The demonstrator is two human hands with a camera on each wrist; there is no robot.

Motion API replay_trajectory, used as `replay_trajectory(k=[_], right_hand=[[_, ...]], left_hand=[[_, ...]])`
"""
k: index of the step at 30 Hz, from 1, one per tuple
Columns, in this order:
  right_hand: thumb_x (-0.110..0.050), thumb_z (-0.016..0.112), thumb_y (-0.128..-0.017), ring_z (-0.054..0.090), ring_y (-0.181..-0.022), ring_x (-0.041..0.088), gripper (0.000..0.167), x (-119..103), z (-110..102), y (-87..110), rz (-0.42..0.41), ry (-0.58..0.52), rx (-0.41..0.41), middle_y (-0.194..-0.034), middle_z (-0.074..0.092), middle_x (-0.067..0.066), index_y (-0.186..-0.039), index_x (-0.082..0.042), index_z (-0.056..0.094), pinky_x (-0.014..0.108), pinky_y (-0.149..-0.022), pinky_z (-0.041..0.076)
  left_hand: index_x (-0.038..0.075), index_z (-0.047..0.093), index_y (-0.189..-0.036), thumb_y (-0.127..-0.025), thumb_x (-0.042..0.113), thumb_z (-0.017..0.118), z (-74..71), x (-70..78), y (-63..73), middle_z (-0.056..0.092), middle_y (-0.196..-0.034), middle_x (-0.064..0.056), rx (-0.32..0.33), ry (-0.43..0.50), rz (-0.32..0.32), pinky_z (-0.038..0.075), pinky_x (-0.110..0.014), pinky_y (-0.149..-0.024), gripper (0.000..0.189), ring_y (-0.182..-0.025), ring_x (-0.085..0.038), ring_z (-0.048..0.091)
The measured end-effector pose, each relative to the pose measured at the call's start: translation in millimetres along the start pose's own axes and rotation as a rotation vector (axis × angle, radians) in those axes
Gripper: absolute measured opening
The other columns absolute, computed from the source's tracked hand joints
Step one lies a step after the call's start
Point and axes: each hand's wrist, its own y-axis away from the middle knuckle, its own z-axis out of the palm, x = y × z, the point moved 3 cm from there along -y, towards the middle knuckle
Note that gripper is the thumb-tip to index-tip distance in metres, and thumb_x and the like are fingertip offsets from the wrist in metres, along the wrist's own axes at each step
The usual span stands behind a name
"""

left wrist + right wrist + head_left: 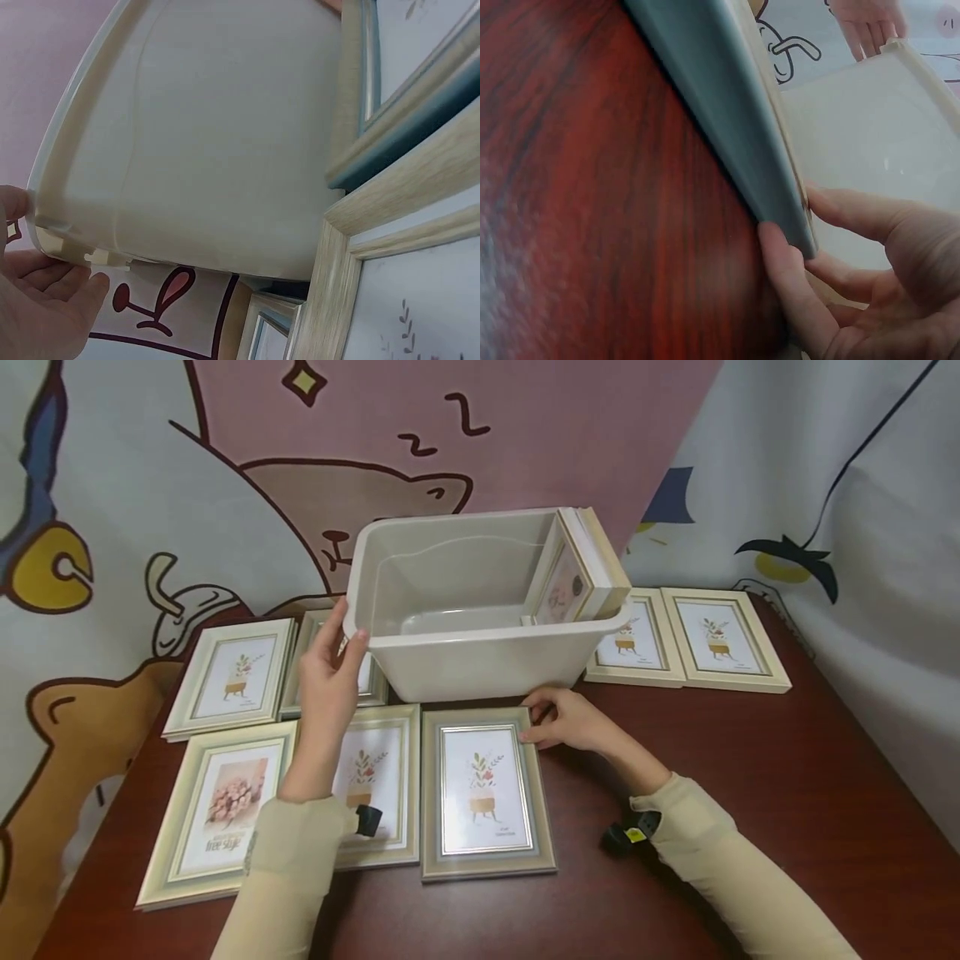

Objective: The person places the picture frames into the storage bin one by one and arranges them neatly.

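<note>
My left hand (327,681) grips the left end of a cream plastic bin (480,667) by its rim, thumb in front and fingers behind. Several picture frames (604,557) stand upright inside the bin at its right end. In front of the bin, a grey-beige picture frame (431,797) with a potted-plant print lies face up on the table. Its upper right corner is pinched by my right hand (573,720). From the right wrist, thumb and fingers (784,262) show on that corner beside the frame's blue-grey side (727,112).
More picture frames lie on the dark red table (787,793): potted-plant ones at left (187,693), a "free style" frame (168,827), one under my left forearm (412,785), and two behind right (776,672). A cartoon-printed cloth (562,427) hangs behind.
</note>
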Motion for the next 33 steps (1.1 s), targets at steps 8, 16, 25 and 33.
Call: replay_trajectory(k=[8,16,25,33], right_hand=[[0.003,0.074,-0.084,0.069,-0.078,0.013,0.044,-4.6,-11.9,11.1,-0.052,-0.166,-0.046,-0.098,0.063,0.016,-0.12,0.01,0.048,0.038,-0.072,0.063],[-0.002,0.072,-0.088,0.071,-0.085,0.014,0.044,-12.0,-23.8,26.8,-0.115,-0.297,-0.023,-0.1,0.066,0.004,-0.129,-0.002,0.055,0.04,-0.075,0.063],[0.006,0.07,-0.087,0.072,-0.085,0.013,0.039,-25.3,-35.3,43.9,-0.272,-0.411,0.011,-0.099,0.069,0.0,-0.116,-0.019,0.07,0.037,-0.074,0.063],[0.009,0.068,-0.087,0.069,-0.082,0.006,0.041,-41.3,-48.4,54.6,-0.376,-0.383,0.052,-0.097,0.071,-0.004,-0.115,-0.021,0.071,0.028,-0.071,0.062]], left_hand=[[0.005,0.038,-0.152,-0.102,0.012,0.054,1.6,2.3,-1.8,0.038,-0.16,-0.005,-0.013,-0.012,-0.007,0.042,-0.027,-0.112,0.053,-0.146,-0.02,0.04],[0.004,0.039,-0.151,-0.102,0.011,0.055,1.2,3.1,-3.4,0.038,-0.16,-0.006,-0.016,-0.02,-0.004,0.04,-0.026,-0.114,0.053,-0.147,-0.019,0.038],[0.005,0.04,-0.151,-0.101,0.012,0.055,0.7,0.7,-3.8,0.039,-0.159,-0.006,-0.022,-0.022,-0.013,0.042,-0.026,-0.112,0.053,-0.146,-0.019,0.04],[0.002,0.04,-0.15,-0.101,0.009,0.055,-0.2,-0.2,-2.1,0.039,-0.159,-0.009,-0.009,-0.006,-0.014,0.042,-0.024,-0.111,0.052,-0.146,-0.021,0.04]])
